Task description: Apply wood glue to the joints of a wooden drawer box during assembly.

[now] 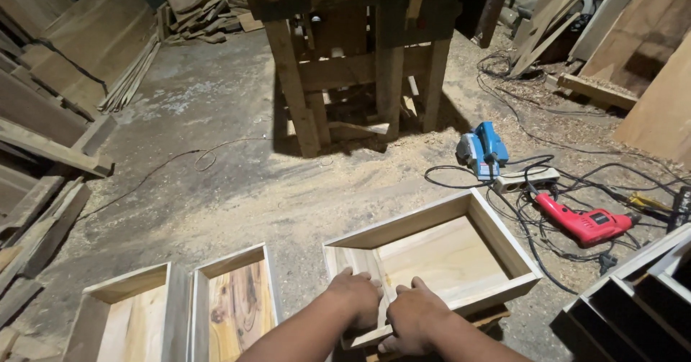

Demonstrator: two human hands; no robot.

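A shallow open wooden box point(497, 240) of pale planks rests on the floor in front of me, lifted slightly on a dark block at its near edge. My left hand point(356, 297) grips the near-left rim of this box, fingers curled over the edge. Right beside it, my right hand point(414, 315) clamps the same near rim, thumb on top. Both forearms reach in from the bottom of the view. The box's inside is bare wood.
Two more open wooden boxes point(237, 297) stand side by side at bottom left. A red power drill point(586, 224), a blue planer point(484, 148), a power strip and tangled cables lie right. A wooden workbench point(353, 60) stands ahead; planks line both sides.
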